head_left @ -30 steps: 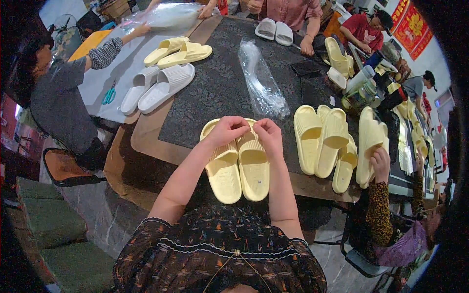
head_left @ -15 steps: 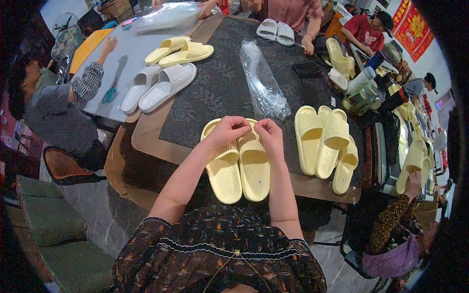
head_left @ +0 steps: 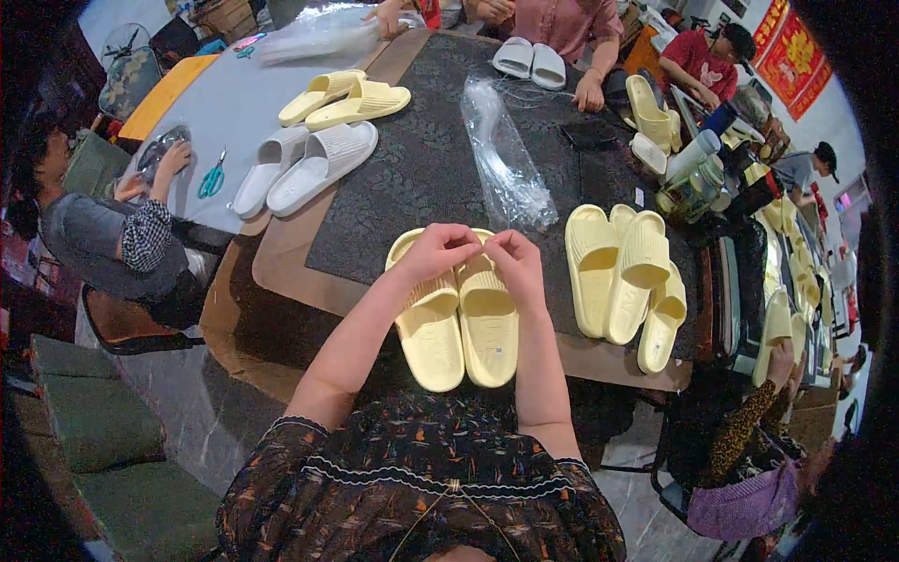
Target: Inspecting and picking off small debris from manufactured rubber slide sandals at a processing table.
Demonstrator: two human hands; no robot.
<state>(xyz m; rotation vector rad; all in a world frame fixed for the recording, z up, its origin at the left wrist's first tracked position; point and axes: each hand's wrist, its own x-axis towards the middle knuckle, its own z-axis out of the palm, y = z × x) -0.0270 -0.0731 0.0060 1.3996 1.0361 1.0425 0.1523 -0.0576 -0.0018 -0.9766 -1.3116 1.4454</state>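
Note:
A pair of pale yellow slide slippers stands at the table's near edge, toes away from me: the left slipper (head_left: pixel 431 342) and the right slipper (head_left: pixel 491 342) side by side, heels past the edge. My left hand (head_left: pixel 438 251) and my right hand (head_left: pixel 518 267) meet above their toe ends, thumbs and fingertips pinched close together. What the fingertips hold is too small to make out. Right of them lie more yellow slippers (head_left: pixel 637 276), some overlapping. A clear plastic bag bundle (head_left: pixel 501 155) lies beyond my hands.
White slippers (head_left: pixel 323 169) and yellow slippers (head_left: pixel 361 101) sit at the left, near teal scissors (head_left: pixel 213 175). Another white pair (head_left: pixel 529 64) is at the far side. Jars (head_left: pixel 691 183) crowd the right edge. Several people work around the table; a green chair (head_left: pixel 112 450) stands lower left.
My hands stay almost in place, fingertips still together. The person at the left has drawn an arm back and handles a clear bag. Hands across the table have shifted.

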